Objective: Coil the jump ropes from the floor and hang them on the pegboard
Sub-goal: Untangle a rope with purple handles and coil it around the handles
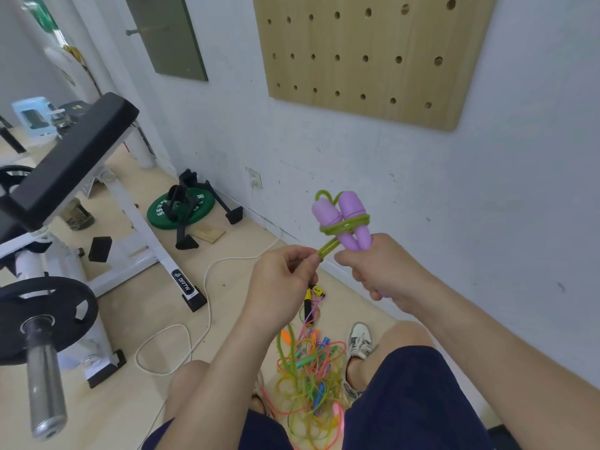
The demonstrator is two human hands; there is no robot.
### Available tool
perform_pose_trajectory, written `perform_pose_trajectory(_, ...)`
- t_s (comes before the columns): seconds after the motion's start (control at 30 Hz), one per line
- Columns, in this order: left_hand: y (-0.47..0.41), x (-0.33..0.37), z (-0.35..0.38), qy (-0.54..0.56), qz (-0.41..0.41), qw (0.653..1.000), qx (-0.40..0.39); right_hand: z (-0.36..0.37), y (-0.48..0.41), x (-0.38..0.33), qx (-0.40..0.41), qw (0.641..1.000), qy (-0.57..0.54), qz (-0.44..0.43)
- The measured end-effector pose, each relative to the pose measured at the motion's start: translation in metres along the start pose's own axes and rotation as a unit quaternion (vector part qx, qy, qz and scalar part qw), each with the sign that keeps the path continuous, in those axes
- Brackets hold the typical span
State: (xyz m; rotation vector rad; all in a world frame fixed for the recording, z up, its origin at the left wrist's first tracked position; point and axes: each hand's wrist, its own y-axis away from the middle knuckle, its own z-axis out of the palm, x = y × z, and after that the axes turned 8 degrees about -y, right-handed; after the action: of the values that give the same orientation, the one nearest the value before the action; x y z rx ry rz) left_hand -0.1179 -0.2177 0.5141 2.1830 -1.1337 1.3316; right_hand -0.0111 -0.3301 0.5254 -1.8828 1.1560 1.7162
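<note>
Jump rope (344, 226), green-corded with two purple handles (352, 206), held in mid-air in front of the person, below the pegboard and above the floor. At far left stand a bench (71, 164) and a barbell (45, 319), clear of the work. The left hand (282, 277) pinches the doubled free end of the cord between thumb and fingertips, drawing it down and to the left, away from the handles. The handles lie side by side and upright, and several turns of cord are bound around their middles. The right hand (383, 267) is curled round the lower ends of both handles. Below, between the person's feet, a pile (308, 378) of tangled, brightly coloured ropes lies on the floor, not yet coiled. At upper right, the pegboard (367, 56) is fixed to the wall; no peg shows in its visible holes. The step in hand appears to be finishing the wrap on this one rope. The next move likely calls for tucking or looping the pinched end so the turns hold, then raising the bundle to the board. Most of the task is judged to remain.
</note>
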Motion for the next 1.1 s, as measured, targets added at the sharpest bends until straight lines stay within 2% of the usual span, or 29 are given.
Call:
perform_pose_trajectory(0.03,0.002,0.001,-0.001,-0.073,0.032,0.997,0.02,-0.002,-0.003,0.001,0.014,0.999,0.051,-0.011)
perform_pose_trajectory(0.1,0.004,0.006,-0.002,-0.249,0.112,0.961,0.048,-0.002,-0.007,0.002,0.032,0.976,0.208,-0.05)
perform_pose_trajectory(0.17,0.001,0.009,0.0,-0.395,0.171,0.901,0.053,0.0,-0.009,-0.002,0.039,0.936,0.34,-0.079)
perform_pose_trajectory(0.27,-0.003,0.01,0.0,-0.539,0.26,0.801,0.025,-0.002,-0.011,-0.018,0.016,0.891,0.446,-0.083)
perform_pose_trajectory(0.4,-0.004,0.009,-0.006,-0.604,0.322,0.728,0.031,0.0,-0.01,-0.041,-0.047,0.844,0.532,-0.056)
perform_pose_trajectory(0.5,-0.003,0.01,-0.014,-0.614,0.374,0.694,0.035,0.004,-0.007,-0.055,-0.096,0.797,0.596,-0.032)
perform_pose_trajectory(0.57,-0.001,0.007,-0.016,-0.611,0.428,0.665,0.041,0.008,-0.005,-0.06,-0.135,0.751,0.646,-0.025)
perform_pose_trajectory(0.7,0.003,0.0,-0.021,-0.594,0.497,0.631,0.049,0.02,-0.004,-0.059,-0.218,0.643,0.733,-0.049)
perform_pose_trajectory(0.77,0.002,-0.006,-0.025,-0.566,0.517,0.641,0.036,0.022,-0.005,-0.059,-0.245,0.617,0.746,-0.049)
perform_pose_trajectory(0.87,0.004,-0.008,-0.029,-0.532,0.483,0.696,0.006,0.018,-0.005,-0.063,-0.274,0.593,0.756,-0.034)
perform_pose_trajectory(0.93,0.006,-0.007,-0.026,-0.519,0.439,0.733,-0.01,0.014,-0.005,-0.062,-0.301,0.603,0.739,-0.007)
perform_pose_trajectory(1.0,0.006,-0.004,-0.026,-0.462,0.409,0.786,-0.045,0.009,-0.007,-0.06,-0.323,0.627,0.709,0.001)
perform_pose_trajectory(1.1,-0.001,0.0,-0.031,-0.336,0.324,0.87,-0.16,0.001,-0.006,-0.064,-0.336,0.662,0.669,-0.047)
